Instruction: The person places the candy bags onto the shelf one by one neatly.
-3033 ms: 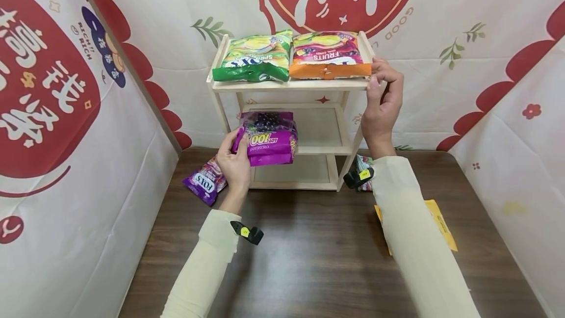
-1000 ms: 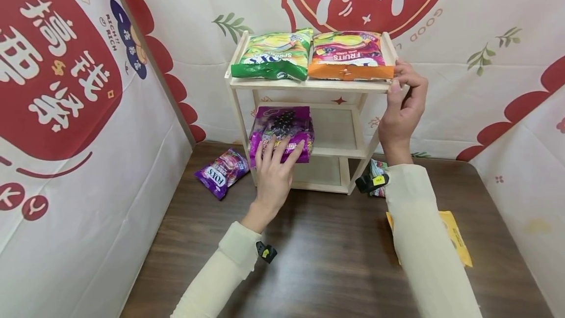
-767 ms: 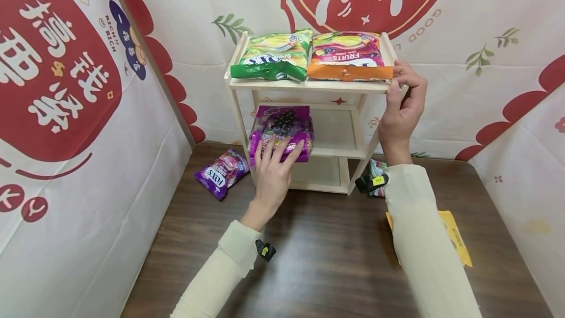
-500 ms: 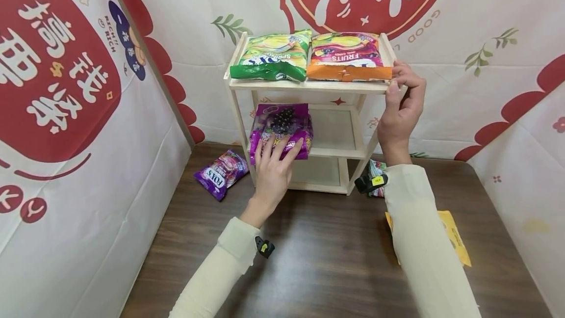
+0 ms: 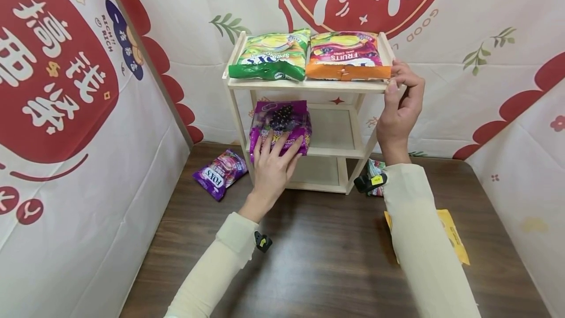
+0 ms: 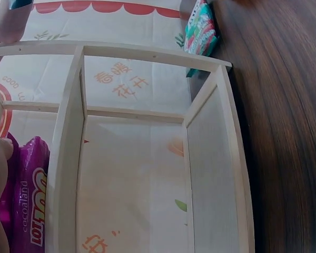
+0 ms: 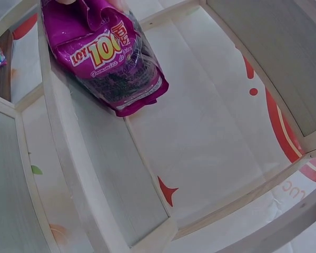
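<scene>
A purple bag of gummies (image 5: 282, 117) sits on the left part of the middle tier of a white wooden shelf (image 5: 309, 85). My left hand (image 5: 271, 168) lies on the bag's near side, its fingers stretched over the wrapper. In the right wrist view the gummy bag (image 7: 113, 63) tilts with its far end over the tier's back edge. My right hand (image 5: 400, 112) grips the shelf's upper right corner, thumb in front. The top tier bears a green candy bag (image 5: 275, 53) and, beside it, an orange and magenta candy bag (image 5: 346, 55).
A purple candy bag (image 5: 220, 173) lies on the brown table (image 5: 304, 254) left of the shelf. Right of it are a small green and red packet (image 5: 376, 167), partly behind the wrist camera, and a yellow packet (image 5: 453, 234), partly under the right sleeve. Printed cloth walls surround the table.
The left hand carried the gummy bag onto the middle tier, shifted from its side to its near end, and slid it slightly farther back. The right hand keeps its hold on the shelf corner.
</scene>
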Tool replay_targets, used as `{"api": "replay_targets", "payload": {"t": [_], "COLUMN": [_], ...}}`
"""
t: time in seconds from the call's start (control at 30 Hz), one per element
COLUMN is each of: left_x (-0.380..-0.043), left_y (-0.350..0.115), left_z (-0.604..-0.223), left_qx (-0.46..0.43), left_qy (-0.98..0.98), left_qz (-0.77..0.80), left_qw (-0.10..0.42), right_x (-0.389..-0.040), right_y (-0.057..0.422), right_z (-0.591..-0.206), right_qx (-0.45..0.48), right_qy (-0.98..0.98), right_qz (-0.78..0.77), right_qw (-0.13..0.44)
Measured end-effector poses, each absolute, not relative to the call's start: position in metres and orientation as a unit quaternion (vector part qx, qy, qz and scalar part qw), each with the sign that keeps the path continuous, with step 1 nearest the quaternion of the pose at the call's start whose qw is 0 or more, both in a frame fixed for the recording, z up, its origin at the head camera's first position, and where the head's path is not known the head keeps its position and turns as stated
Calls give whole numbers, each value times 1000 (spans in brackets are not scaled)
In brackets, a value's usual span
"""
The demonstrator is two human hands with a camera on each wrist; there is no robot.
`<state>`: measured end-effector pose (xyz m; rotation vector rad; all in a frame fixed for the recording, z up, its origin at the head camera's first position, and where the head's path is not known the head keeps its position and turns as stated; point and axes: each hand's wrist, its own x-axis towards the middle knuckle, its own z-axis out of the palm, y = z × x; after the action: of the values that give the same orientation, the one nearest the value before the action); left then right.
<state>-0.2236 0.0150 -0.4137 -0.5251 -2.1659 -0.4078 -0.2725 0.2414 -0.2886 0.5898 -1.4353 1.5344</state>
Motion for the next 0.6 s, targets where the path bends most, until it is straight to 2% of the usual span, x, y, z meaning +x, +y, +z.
{"api": "replay_targets", "payload": {"t": [0.6], "left_x": [-235], "left_y": [11], "left_z": [-414], "left_qx": [-212], "left_qy": [-868], "left_qz": [-172], "left_qw": [416], "right_x": [-272], "right_y": [241], "right_z": [-288], "right_qx": [238], "right_qy": [-589], "right_qz": [617], "right_qw": [464]}}
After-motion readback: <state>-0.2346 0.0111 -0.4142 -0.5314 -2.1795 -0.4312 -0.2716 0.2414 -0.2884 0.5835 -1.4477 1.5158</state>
